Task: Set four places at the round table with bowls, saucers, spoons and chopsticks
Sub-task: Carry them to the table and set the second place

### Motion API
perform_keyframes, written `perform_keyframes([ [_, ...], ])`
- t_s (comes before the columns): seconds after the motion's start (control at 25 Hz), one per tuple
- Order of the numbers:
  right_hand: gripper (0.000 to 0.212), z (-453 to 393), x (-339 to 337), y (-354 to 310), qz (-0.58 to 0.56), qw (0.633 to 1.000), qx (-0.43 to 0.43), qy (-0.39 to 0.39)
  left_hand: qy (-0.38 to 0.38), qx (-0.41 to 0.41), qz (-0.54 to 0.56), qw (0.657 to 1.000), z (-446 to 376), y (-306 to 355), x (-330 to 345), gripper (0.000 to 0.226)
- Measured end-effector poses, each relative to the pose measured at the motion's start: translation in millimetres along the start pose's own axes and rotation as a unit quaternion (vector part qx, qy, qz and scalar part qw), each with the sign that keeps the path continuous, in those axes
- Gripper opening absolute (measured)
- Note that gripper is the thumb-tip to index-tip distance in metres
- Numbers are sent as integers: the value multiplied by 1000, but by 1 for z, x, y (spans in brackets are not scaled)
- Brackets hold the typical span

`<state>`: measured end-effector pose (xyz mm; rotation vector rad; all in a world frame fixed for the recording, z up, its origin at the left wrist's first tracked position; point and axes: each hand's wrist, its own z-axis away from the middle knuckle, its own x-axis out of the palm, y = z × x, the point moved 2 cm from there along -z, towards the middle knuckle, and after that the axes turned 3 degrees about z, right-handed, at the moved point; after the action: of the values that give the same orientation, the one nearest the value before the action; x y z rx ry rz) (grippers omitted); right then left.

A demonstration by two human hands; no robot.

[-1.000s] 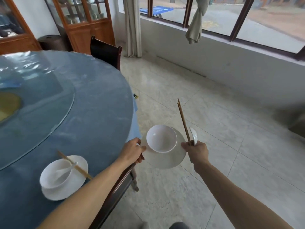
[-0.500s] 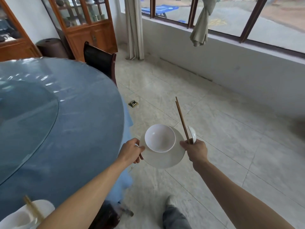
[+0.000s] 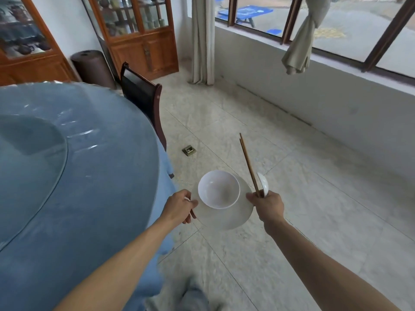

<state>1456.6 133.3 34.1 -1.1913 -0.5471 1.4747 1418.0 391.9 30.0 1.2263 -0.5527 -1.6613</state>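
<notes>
the left hand [image 3: 179, 207] pinches the near-left rim of a round white ceramic saucer [image 3: 226, 215], held over the tiled floor between the two hands. a white round ceramic bowl [image 3: 218, 189] sits upright on the saucer, toward its far side. the right hand [image 3: 268, 205] grips a pair of brown wooden chopsticks [image 3: 248, 163], pointing up and away, together with a white ceramic spoon [image 3: 263, 182]. the round blue-covered worktop [image 3: 78, 176] lies left of the left hand, with a dark wooden chair [image 3: 143, 97] beyond it.
</notes>
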Motion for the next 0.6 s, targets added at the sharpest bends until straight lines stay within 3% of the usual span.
perform_keyframes([
  [0.6, 16, -201, 127, -148, 18, 999, -17, -24, 44, -14, 9, 999, -235, 60, -97, 8],
])
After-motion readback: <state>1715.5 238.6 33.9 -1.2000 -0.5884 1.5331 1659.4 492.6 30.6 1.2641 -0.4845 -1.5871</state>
